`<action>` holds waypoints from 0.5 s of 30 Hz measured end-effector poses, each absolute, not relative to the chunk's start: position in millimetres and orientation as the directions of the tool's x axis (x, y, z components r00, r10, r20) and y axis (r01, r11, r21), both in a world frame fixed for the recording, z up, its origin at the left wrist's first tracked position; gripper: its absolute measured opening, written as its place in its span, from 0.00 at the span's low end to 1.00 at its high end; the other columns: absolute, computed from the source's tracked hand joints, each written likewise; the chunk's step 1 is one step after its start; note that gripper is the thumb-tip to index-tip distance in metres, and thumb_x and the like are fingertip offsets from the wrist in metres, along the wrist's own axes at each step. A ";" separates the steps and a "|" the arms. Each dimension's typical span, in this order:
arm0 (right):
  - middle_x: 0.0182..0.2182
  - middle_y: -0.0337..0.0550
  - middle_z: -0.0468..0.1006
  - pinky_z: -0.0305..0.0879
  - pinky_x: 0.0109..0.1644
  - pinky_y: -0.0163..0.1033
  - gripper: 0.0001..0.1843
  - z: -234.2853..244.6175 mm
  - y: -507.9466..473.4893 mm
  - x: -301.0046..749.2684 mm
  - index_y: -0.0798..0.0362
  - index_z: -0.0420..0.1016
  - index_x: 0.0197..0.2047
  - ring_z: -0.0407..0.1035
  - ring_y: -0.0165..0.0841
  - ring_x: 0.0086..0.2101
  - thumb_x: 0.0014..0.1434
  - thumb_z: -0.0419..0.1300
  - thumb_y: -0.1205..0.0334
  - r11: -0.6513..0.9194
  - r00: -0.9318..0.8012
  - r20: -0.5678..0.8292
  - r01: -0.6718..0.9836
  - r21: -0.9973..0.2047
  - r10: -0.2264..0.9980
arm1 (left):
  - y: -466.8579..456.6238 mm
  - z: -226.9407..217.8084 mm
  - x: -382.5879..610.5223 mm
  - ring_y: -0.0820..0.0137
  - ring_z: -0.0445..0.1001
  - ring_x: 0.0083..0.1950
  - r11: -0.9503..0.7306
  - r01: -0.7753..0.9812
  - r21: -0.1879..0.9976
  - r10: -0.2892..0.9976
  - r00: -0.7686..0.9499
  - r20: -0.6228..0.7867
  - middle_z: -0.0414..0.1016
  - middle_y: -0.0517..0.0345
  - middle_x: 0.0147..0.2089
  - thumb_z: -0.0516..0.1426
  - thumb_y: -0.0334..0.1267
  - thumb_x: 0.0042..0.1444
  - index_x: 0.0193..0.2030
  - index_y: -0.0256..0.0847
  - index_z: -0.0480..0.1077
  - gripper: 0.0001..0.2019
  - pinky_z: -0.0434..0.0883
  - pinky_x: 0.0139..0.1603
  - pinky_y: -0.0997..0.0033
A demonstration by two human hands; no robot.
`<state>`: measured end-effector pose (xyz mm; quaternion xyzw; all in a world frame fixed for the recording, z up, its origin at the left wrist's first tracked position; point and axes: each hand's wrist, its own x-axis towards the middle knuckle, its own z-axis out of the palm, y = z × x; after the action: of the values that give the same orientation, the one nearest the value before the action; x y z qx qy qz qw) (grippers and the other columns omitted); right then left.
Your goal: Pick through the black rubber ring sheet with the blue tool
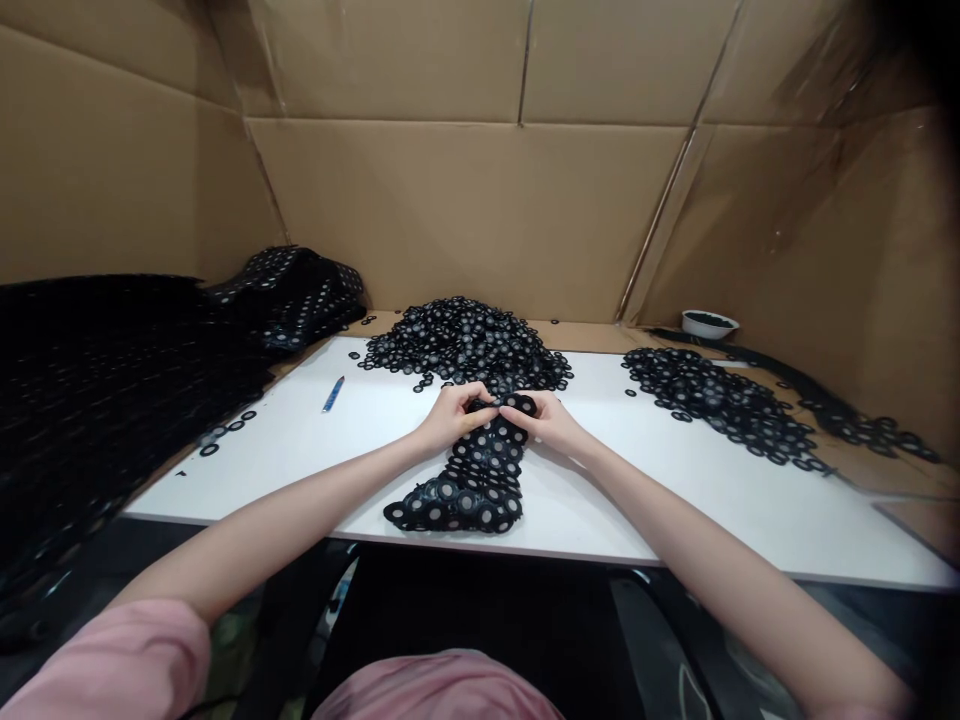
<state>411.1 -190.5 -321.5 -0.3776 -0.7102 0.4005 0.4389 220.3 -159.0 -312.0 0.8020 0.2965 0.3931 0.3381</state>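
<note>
The left hand [452, 418] and right hand [541, 420] close in narrow pinches on a strip of black washers [469, 482] lying on the counter [750, 530], its end just short of the near edge. A loose heap [465, 342] rises just beyond, a second pile [720, 400] lies at right, and a large mass of washer sheets [289, 295] remains at upper left. The counter runs wide on both sides of the strip.

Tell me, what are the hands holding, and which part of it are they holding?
The left hand and right hand are pinching the top end of a strip of joined black washers, the end closest to the big pile.
</note>
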 end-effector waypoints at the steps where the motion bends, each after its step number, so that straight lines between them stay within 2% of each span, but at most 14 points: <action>1: 0.21 0.35 0.63 0.52 0.25 0.33 0.21 -321.5 -190.7 411.1 0.56 0.67 0.28 0.57 0.27 0.23 0.54 0.61 0.45 0.390 -0.330 0.317 0.185 -0.902 0.889 | -159.4 -311.7 220.4 0.73 0.66 0.31 -0.599 0.213 0.772 0.741 0.514 0.433 0.71 0.61 0.29 0.59 0.39 0.51 0.30 0.35 0.70 0.08 0.60 0.32 0.75; 8: 0.22 0.36 0.65 0.53 0.24 0.33 0.22 -320.0 -192.2 408.7 0.57 0.71 0.29 0.57 0.27 0.23 0.51 0.63 0.43 0.360 -0.313 0.294 0.178 -0.916 0.903 | -160.3 -311.1 220.2 0.72 0.67 0.32 -0.619 0.213 0.756 0.728 0.516 0.451 0.72 0.60 0.29 0.59 0.37 0.51 0.29 0.35 0.70 0.06 0.61 0.34 0.75; 15: 0.21 0.36 0.66 0.53 0.21 0.32 0.22 -315.3 -197.7 408.3 0.56 0.72 0.30 0.59 0.27 0.22 0.49 0.64 0.44 0.304 -0.275 0.255 0.150 -0.941 0.927 | -161.6 -312.6 219.8 0.74 0.66 0.29 -0.610 0.237 0.756 0.754 0.468 0.462 0.73 0.61 0.30 0.60 0.43 0.52 0.33 0.36 0.72 0.11 0.60 0.29 0.76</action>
<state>408.3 -197.7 -315.3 -0.4013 -0.6712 0.4326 0.4487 219.8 -161.6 -312.6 0.7973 0.3107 0.4116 0.3135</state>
